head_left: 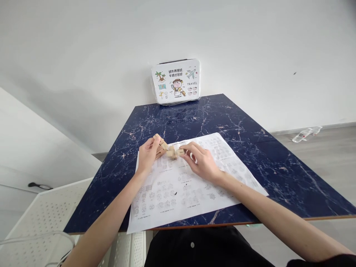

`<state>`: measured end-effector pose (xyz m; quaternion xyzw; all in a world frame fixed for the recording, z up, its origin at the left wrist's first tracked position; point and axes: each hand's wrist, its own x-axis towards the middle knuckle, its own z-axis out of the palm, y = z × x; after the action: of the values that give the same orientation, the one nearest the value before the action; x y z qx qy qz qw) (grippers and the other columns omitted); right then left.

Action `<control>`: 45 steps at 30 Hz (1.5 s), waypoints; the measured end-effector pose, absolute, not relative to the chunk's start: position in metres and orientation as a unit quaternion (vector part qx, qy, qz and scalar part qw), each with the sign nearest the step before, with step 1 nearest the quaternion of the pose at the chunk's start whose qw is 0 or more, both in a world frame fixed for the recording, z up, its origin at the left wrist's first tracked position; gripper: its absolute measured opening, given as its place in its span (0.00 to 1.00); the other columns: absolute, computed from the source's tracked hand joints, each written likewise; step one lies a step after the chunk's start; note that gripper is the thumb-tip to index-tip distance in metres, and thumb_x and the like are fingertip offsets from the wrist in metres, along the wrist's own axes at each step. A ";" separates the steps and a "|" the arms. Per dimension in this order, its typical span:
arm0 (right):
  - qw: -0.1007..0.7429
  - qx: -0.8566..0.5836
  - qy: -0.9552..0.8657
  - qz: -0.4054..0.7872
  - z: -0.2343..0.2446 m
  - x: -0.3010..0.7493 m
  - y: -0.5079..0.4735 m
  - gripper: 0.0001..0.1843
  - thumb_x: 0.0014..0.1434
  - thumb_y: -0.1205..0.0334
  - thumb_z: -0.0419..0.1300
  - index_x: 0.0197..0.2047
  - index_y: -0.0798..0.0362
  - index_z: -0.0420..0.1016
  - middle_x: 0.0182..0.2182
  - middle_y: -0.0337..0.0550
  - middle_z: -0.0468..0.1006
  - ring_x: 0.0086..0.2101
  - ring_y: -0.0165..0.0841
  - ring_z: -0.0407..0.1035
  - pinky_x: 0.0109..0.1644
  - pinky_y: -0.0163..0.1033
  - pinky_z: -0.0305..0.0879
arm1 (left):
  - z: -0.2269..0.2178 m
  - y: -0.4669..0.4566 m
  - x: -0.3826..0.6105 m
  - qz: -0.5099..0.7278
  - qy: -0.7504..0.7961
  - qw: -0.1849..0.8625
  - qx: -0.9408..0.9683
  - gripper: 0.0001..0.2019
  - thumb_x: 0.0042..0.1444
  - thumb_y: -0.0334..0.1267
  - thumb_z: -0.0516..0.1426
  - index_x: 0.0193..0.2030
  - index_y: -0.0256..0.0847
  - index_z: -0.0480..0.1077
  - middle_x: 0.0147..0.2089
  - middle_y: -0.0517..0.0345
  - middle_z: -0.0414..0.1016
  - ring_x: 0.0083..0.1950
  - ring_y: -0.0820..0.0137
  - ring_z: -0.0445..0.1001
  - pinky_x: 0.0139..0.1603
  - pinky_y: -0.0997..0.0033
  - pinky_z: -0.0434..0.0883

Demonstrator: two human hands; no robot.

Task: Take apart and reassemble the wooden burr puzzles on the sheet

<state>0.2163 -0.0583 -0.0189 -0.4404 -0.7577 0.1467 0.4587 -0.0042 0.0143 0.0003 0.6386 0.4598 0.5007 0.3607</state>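
My left hand point(147, 155) is closed around light wooden puzzle pieces point(161, 147), thumb on top. Between thumb and fingers, my right hand point(205, 163) pinches a small wooden puzzle piece point(181, 152) with dark marks on it. Amid the two hands is a notched wooden piece point(171, 152); whether it is joined to either held part I cannot tell. Under both hands lies a white paper sheet point(167, 202) printed with rows of small diagrams.
The sheet lies on a dark blue marbled table point(280, 178). A white case with cartoon prints point(178, 79) leans on the wall at the back. To the left stands a white perforated cabinet point(52, 207) with a cable. A plastic bottle point(303, 135) lies on the floor, right.
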 end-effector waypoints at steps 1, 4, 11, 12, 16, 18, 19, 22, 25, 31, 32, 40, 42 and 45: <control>0.457 -0.467 -0.743 0.142 -0.021 0.217 -0.056 0.17 0.76 0.50 0.51 0.56 0.50 0.74 0.44 0.51 0.79 0.35 0.37 0.74 0.36 0.42 0.67 | 0.000 0.014 -0.004 0.502 0.457 0.333 0.654 0.22 0.65 0.61 0.59 0.39 0.42 0.79 0.42 0.53 0.81 0.44 0.63 0.78 0.47 0.65 0.73; 0.442 -0.526 -0.716 0.122 -0.028 0.222 -0.047 0.16 0.75 0.50 0.52 0.52 0.51 0.73 0.43 0.51 0.79 0.34 0.36 0.73 0.34 0.41 0.63 | -0.001 0.012 0.001 0.482 0.439 0.270 0.708 0.19 0.66 0.59 0.60 0.41 0.44 0.80 0.51 0.51 0.80 0.52 0.60 0.77 0.54 0.61 0.73; 0.359 -0.568 -0.732 0.112 -0.040 0.222 -0.038 0.08 0.71 0.57 0.59 0.49 0.50 0.72 0.45 0.48 0.81 0.37 0.39 0.75 0.33 0.40 0.61 | -0.018 0.012 0.010 0.386 0.395 0.178 0.815 0.15 0.68 0.54 0.60 0.42 0.47 0.82 0.56 0.51 0.78 0.59 0.55 0.71 0.66 0.48 0.67; 0.356 -0.555 -0.740 0.135 -0.040 0.221 -0.038 0.08 0.70 0.58 0.60 0.50 0.49 0.72 0.45 0.47 0.82 0.38 0.40 0.76 0.35 0.41 0.63 | -0.022 0.013 0.010 0.376 0.395 0.152 0.825 0.15 0.68 0.54 0.60 0.43 0.47 0.82 0.57 0.51 0.77 0.60 0.54 0.70 0.66 0.46 0.66; 0.375 -0.511 -0.748 0.195 -0.043 0.217 -0.038 0.13 0.68 0.64 0.58 0.56 0.49 0.71 0.47 0.48 0.82 0.42 0.40 0.77 0.41 0.44 0.70 | -0.034 0.019 0.006 0.349 0.408 0.085 0.839 0.18 0.68 0.54 0.60 0.57 0.47 0.77 0.64 0.47 0.74 0.66 0.49 0.66 0.68 0.42 0.63; 0.381 -0.509 -0.748 0.193 -0.044 0.216 -0.038 0.14 0.67 0.65 0.57 0.55 0.49 0.71 0.48 0.49 0.81 0.44 0.41 0.77 0.44 0.45 0.71 | -0.037 0.020 0.005 0.343 0.414 0.086 0.839 0.23 0.68 0.53 0.60 0.64 0.47 0.71 0.65 0.46 0.73 0.67 0.50 0.67 0.69 0.43 0.63; 0.381 -0.510 -0.748 0.188 -0.045 0.216 -0.038 0.13 0.67 0.65 0.57 0.55 0.50 0.71 0.49 0.50 0.81 0.45 0.42 0.77 0.45 0.46 0.72 | -0.038 0.020 0.004 0.340 0.415 0.089 0.839 0.24 0.68 0.53 0.60 0.66 0.47 0.69 0.66 0.46 0.72 0.68 0.50 0.67 0.69 0.43 0.63; 0.382 -0.512 -0.749 0.176 -0.046 0.216 -0.038 0.13 0.68 0.64 0.56 0.54 0.50 0.72 0.50 0.52 0.80 0.46 0.43 0.76 0.47 0.48 0.72 | -0.040 0.020 0.004 0.340 0.406 0.096 0.842 0.23 0.69 0.51 0.59 0.67 0.47 0.67 0.67 0.46 0.72 0.69 0.50 0.68 0.69 0.44 0.63; 0.383 -0.511 -0.749 0.176 -0.046 0.217 -0.038 0.14 0.67 0.65 0.57 0.54 0.50 0.73 0.50 0.53 0.80 0.47 0.44 0.76 0.49 0.50 0.73 | -0.039 0.019 0.005 0.351 0.393 0.092 0.845 0.20 0.69 0.48 0.59 0.64 0.46 0.68 0.64 0.46 0.74 0.67 0.52 0.70 0.68 0.45 0.65; 0.372 -0.416 -0.810 0.182 -0.046 0.217 -0.038 0.26 0.66 0.67 0.57 0.66 0.47 0.68 0.60 0.52 0.78 0.60 0.48 0.70 0.63 0.58 0.67 | -0.020 0.006 0.011 0.400 0.354 0.078 0.842 0.09 0.70 0.39 0.57 0.54 0.45 0.70 0.54 0.49 0.76 0.58 0.57 0.74 0.63 0.51 0.69; 0.370 -0.400 -0.819 0.183 -0.045 0.217 -0.038 0.26 0.66 0.68 0.56 0.66 0.46 0.68 0.61 0.52 0.77 0.61 0.47 0.70 0.64 0.59 0.67 | -0.016 0.002 0.012 0.409 0.343 0.086 0.841 0.07 0.70 0.38 0.57 0.52 0.45 0.70 0.52 0.50 0.76 0.56 0.59 0.75 0.61 0.53 0.70; 0.433 -0.451 -0.755 0.197 -0.037 0.217 -0.044 0.14 0.59 0.76 0.50 0.37 0.50 0.72 0.38 0.44 0.80 0.35 0.34 0.72 0.40 0.38 0.67 | -0.013 -0.029 0.018 0.324 0.219 0.204 0.897 0.05 0.58 0.30 0.57 0.37 0.45 0.69 0.28 0.63 0.71 0.25 0.72 0.68 0.28 0.69 0.69; 0.416 -0.436 -0.772 0.203 -0.038 0.218 -0.045 0.13 0.57 0.77 0.51 0.33 0.51 0.71 0.33 0.41 0.78 0.31 0.32 0.69 0.36 0.36 0.62 | -0.018 -0.031 0.019 0.280 0.190 0.175 0.924 0.05 0.57 0.29 0.56 0.37 0.45 0.69 0.20 0.68 0.66 0.20 0.74 0.65 0.25 0.71 0.65; 0.375 -0.393 -0.817 0.192 -0.044 0.217 -0.046 0.11 0.54 0.78 0.53 0.29 0.52 0.68 0.27 0.38 0.75 0.26 0.29 0.64 0.32 0.34 0.56 | -0.023 -0.029 0.019 0.291 0.165 0.090 0.938 0.05 0.60 0.29 0.54 0.37 0.43 0.69 0.18 0.70 0.65 0.18 0.75 0.64 0.23 0.73 0.60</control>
<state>0.2169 -0.0463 -0.0438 -0.3927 -0.8173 0.1920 0.3755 0.0188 -0.0285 -0.0228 0.9380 0.1654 0.2908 0.0904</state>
